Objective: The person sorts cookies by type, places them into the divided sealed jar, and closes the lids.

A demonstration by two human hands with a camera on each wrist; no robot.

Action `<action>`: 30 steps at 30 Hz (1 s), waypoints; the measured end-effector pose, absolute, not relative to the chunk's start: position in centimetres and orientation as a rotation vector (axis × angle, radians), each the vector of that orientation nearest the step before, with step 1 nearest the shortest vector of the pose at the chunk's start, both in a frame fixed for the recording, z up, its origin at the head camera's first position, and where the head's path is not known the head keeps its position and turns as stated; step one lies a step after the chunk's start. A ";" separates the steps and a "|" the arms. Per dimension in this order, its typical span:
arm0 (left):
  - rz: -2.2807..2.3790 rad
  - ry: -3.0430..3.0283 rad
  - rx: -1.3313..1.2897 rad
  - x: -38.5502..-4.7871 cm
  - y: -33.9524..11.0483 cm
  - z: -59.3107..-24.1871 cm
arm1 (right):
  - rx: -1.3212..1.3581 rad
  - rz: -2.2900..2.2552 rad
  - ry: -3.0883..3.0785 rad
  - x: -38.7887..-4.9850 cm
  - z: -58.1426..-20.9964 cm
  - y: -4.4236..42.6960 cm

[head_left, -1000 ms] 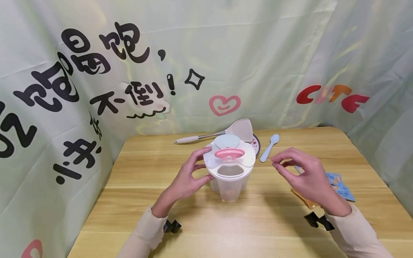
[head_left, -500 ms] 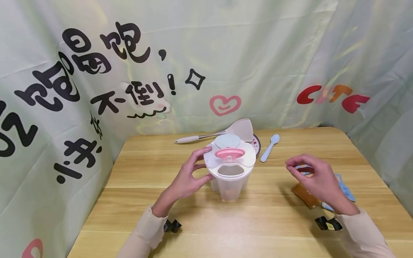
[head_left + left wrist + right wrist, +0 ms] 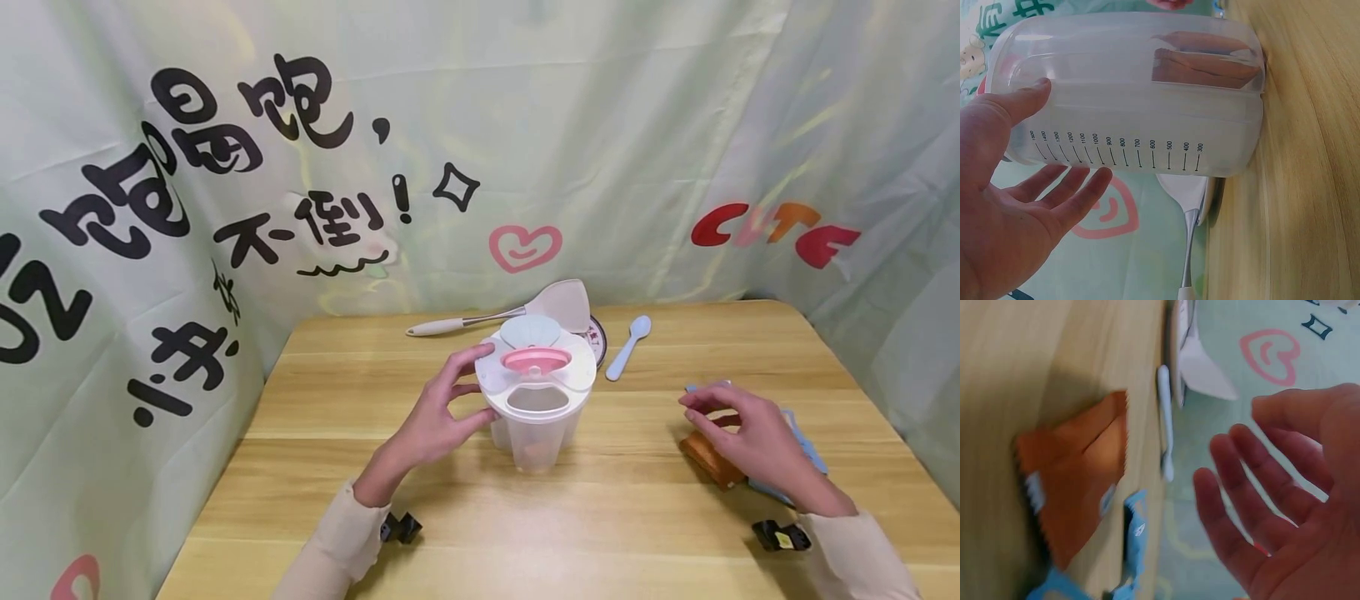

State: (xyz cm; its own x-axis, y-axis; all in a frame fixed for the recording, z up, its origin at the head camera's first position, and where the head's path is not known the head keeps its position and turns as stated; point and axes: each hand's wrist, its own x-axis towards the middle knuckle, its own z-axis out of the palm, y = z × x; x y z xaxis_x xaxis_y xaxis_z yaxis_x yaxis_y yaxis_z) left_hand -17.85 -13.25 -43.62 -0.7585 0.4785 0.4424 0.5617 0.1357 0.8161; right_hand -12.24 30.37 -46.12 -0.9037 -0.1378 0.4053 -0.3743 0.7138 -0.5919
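Observation:
A clear plastic container (image 3: 536,442) with a white lid and a pink flap (image 3: 536,360) stands upright on the table, one lid opening uncovered at the front. My left hand (image 3: 438,408) holds its left side near the rim, thumb and fingers spread round it. The left wrist view shows measuring marks on the container wall (image 3: 1147,112) and a brown packet (image 3: 1204,67) inside. My right hand (image 3: 757,437) hovers over the packets with fingers loosely bent and nothing held. Below it lie a brown packet (image 3: 708,460) and blue packets (image 3: 806,442), partly hidden by the hand.
Behind the container lie a spatula (image 3: 558,304) and a round plate-like item (image 3: 597,337), partly covered. A pale blue spoon (image 3: 628,348) lies to their right. A printed curtain (image 3: 600,150) hangs along the table's back edge.
My right hand has moved right and toward the near side, from beside the spoon to above the packets. My left hand keeps its hold on the container.

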 end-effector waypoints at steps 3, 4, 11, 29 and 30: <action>-1.723 -2.307 -1.059 -17.9 -13.2 -43.6 | 0.390 0.963 -2.647 -12.1 -46.7 31.1; -1.722 -2.307 -1.059 -17.9 -13.2 -43.7 | 0.388 0.950 -2.664 -12.1 -46.9 31.3; -1.720 -2.319 -1.053 -17.8 -13.3 -43.7 | 0.387 0.900 -2.723 -11.6 -47.6 32.3; -1.698 -2.320 -1.064 -17.8 -13.3 -43.6 | 0.332 0.721 -3.014 -11.1 -47.6 33.0; -1.694 -2.319 -1.066 -17.8 -13.3 -43.6 | 0.327 0.725 -3.016 -11.1 -47.5 32.9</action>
State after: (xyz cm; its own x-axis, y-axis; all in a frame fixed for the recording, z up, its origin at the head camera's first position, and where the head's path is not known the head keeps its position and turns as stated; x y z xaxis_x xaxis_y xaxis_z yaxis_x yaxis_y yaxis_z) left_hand -17.81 -13.31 -43.58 -0.7551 0.4827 0.4435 0.5693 0.1474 0.8088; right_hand -11.13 32.94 -47.54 -0.9778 -0.1973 0.0707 -0.2079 0.8699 -0.4472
